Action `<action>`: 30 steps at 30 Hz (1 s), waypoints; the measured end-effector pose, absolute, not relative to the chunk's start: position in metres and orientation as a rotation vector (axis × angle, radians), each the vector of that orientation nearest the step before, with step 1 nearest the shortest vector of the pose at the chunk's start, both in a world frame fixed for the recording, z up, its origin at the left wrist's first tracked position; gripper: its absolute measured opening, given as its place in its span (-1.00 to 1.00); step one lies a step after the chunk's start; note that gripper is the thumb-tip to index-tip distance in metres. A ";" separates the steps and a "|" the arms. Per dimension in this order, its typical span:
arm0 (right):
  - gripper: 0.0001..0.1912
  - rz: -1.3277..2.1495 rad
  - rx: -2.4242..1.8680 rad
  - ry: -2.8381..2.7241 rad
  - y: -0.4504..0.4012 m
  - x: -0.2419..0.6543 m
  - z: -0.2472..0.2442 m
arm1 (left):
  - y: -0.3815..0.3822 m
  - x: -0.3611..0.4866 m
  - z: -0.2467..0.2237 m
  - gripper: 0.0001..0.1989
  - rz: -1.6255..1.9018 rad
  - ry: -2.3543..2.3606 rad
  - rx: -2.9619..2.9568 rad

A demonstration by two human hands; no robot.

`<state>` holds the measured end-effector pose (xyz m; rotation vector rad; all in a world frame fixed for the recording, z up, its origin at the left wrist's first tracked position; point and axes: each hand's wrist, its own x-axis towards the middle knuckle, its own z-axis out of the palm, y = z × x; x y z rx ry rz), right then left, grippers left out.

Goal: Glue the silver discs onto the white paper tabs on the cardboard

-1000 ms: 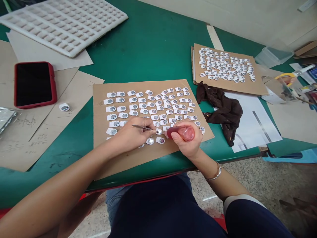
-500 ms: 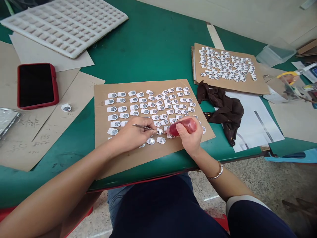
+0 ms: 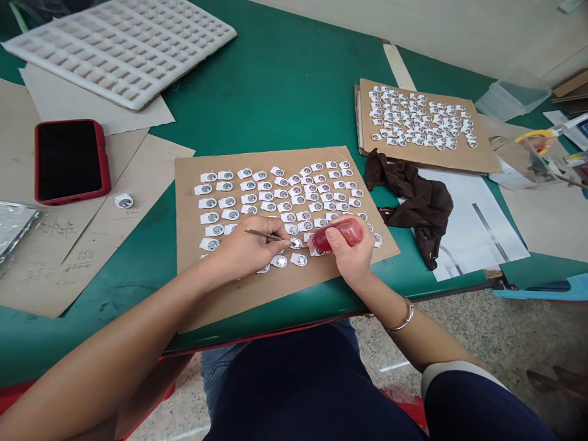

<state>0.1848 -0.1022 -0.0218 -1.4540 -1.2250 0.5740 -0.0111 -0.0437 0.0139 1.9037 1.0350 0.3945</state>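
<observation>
A brown cardboard sheet point(image 3: 215, 306) lies at the table's front edge, with rows of small white tags bearing round silver pieces. My left hand point(image 3: 250, 247) is closed on thin metal tweezers point(image 3: 263, 234), its fingertips beside one silver piece point(image 3: 296, 243). From the right, my right hand point(image 3: 353, 254) grips a red squeeze bottle point(image 3: 342, 234). The bottle lies nearly flat, its nozzle pointing left and close to that same piece. Whether the nozzle touches it, I cannot tell. My hands cover some tags.
A second cardboard sheet point(image 3: 482, 150) with tags lies at the back right, near a dark brown cloth point(image 3: 420, 199) and clear plastic boxes point(image 3: 512, 98). To the left are a red-cased phone point(image 3: 70, 160), a loose tag point(image 3: 124, 201) and a white gridded tray point(image 3: 133, 101).
The red bottle and my right hand have shifted very slightly to the left. My left hand is almost still. The camera view has moved a little.
</observation>
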 end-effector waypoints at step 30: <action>-0.72 0.906 -1.186 -0.946 -0.070 0.202 0.022 | -0.103 -0.014 0.005 -0.87 0.565 1.109 2.011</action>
